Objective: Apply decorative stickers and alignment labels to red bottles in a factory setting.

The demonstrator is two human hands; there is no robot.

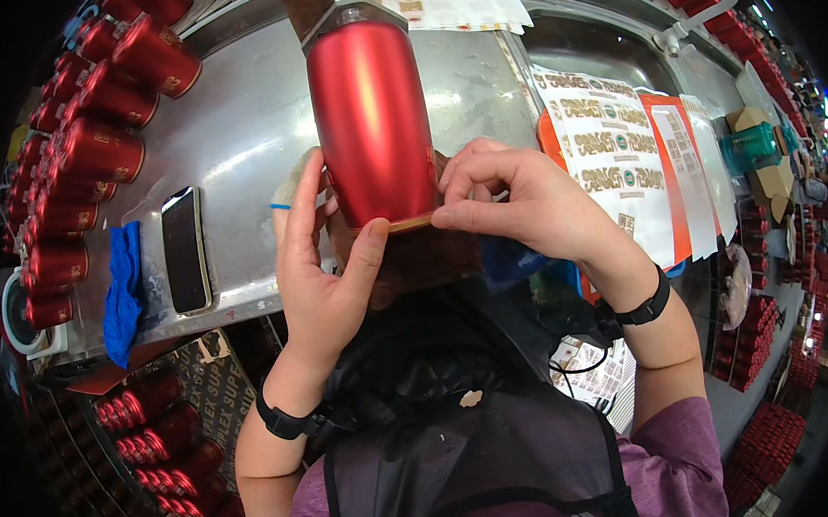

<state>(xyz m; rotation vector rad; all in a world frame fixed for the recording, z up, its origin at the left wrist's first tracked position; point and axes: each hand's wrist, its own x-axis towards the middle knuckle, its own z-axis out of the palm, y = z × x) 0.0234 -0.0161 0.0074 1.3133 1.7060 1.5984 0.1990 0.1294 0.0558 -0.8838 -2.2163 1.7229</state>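
A shiny red metal can (372, 122) lies lengthwise in front of me on a dark brown stand (410, 263), its near end toward me. The can's far end rests against a grey angular metal piece (352, 13). My left hand (327, 267) grips the can's near left corner, thumb at the near rim, fingers along the side. At the near right corner, my right hand (513, 194) is closed in a pinch, thumb and index finger against the rim. Whatever lies between those fingertips is too small to make out.
Rows of red cans (104, 147) line the metal table (232, 109) on the left. Nearby lie a phone (186, 250) and a blue cloth (123, 294). Printed decal sheets (610, 148) overlie an orange board (671, 187) at right; more sheets (458, 7) lie behind the can.
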